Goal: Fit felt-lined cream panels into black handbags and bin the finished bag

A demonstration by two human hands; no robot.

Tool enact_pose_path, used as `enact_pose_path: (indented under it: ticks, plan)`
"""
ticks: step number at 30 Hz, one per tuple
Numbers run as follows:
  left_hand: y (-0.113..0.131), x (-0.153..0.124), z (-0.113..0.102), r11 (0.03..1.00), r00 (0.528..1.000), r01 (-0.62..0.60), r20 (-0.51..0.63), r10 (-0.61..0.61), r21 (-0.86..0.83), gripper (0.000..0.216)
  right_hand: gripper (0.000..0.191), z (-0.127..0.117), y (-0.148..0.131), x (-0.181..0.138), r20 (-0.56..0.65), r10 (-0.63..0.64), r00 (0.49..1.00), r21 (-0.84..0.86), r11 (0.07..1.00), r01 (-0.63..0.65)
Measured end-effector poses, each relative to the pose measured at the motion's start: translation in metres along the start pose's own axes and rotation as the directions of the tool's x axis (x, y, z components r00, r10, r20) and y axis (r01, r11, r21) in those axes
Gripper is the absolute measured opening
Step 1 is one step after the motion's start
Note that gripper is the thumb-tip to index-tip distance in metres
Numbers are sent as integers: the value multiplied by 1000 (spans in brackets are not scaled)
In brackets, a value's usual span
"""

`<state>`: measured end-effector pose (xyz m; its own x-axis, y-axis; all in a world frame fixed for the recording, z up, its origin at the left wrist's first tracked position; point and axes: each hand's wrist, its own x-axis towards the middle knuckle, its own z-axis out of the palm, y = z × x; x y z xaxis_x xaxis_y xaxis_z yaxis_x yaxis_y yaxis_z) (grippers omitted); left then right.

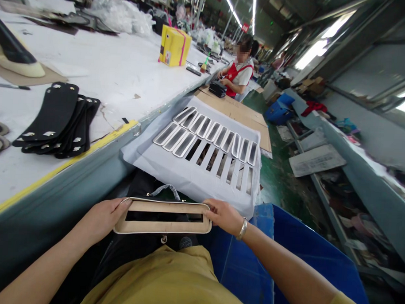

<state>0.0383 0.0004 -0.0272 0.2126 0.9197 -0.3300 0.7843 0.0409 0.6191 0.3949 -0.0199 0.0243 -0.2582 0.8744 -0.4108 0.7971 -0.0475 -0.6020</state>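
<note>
My left hand (102, 217) and my right hand (224, 215) are closed on opposite ends of a beige rectangular frame (165, 207). It has rounded corners, a pale rim and a long dark slot through its middle. Just behind it shows a plastic-wrapped strap (170, 187) with small metal fittings; a metal clasp (164, 239) hangs below its near edge. Whether these are joined to the frame I cannot tell. Beyond my hands, several silver-rimmed oblong frames (183, 144) lie in rows on a pale slotted sheet (149, 161).
On the white workbench (119, 73) at left rest a stack of black pieces (54, 116) and a yellow box (174, 45). A blue bin (305, 262) stands by my right arm. Further off, a person in a red apron (236, 73) handles dark items. Shelving lines the right.
</note>
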Motion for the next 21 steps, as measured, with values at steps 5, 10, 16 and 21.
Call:
enact_pose_path:
  ticks: [5, 10, 16, 21]
  plan:
    - [12, -4, -6, 1000, 1000, -13, -10, 13, -17, 52, 30, -4, -10, 6, 28, -110, 994, -186, 976, 113]
    - [11, -2, -6, 1000, 999, -9, 31, 10, -24, 54, 27, -10, -11, 12, 115, -72, 991, -199, 975, 94]
    - [11, -1, -6, 987, 998, 60, 41, -55, -151, 47, 28, -15, -6, 18, 208, 18, 978, -67, 998, -4]
    - [4, -6, -18, 790, 945, 264, 313, -97, -553, 50, 30, -14, -5, 20, 212, 60, 975, -12, 998, -59]
